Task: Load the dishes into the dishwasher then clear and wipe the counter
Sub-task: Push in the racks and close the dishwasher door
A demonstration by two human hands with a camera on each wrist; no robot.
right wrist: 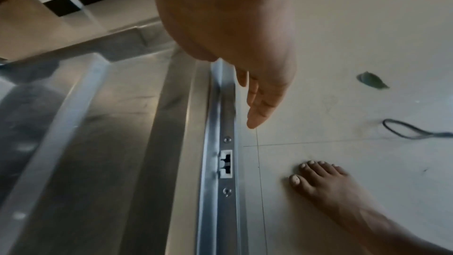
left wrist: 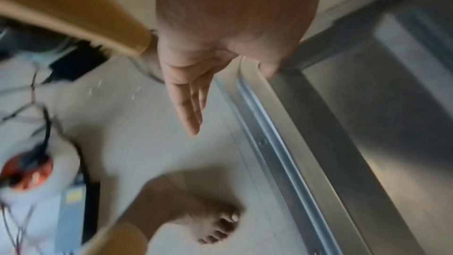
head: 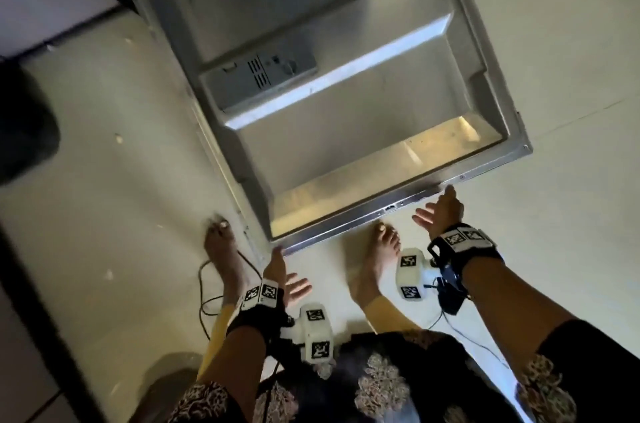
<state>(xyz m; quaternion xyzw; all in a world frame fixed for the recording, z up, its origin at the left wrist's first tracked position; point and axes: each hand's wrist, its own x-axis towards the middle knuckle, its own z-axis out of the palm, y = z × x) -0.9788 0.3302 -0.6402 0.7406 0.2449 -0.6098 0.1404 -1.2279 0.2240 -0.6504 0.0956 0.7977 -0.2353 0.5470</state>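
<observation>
The dishwasher door lies folded down and open, its steel inner face up, with the detergent dispenser on it. No dishes or racks are in view. My left hand is at the door's near left corner, fingers straight, thumb touching the door edge. My right hand is at the same front edge further right, fingers straight and below the rim, thumb tip against it. The latch slot sits between the hands. Neither hand holds anything.
My bare feet stand on the pale tiled floor just in front of the door. A black cable loops by the left foot. A dark rounded object sits at far left. A leaf lies on the floor.
</observation>
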